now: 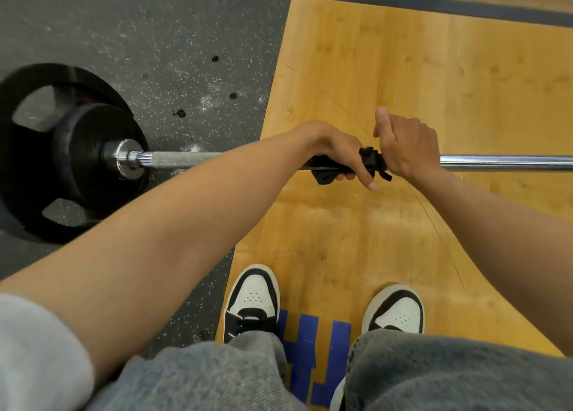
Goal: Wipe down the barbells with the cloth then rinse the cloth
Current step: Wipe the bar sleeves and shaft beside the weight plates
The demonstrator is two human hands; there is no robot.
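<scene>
Both hands are bunching a black cloth (369,162) around the barbell shaft (502,162): the left hand (336,150) is curling over it from the left, and the right hand (406,145) is gripping just beside it, thumb lifted, probably so the fabric is hugging the steel all round. The shaft is running left to right, its knurled part reaching black weight plates (71,150) over speckled rubber matting (161,48). Nearer, black-and-white sneakers (252,299) are standing on the wooden floor (434,76); nothing is blocking the bare shaft to the right
</scene>
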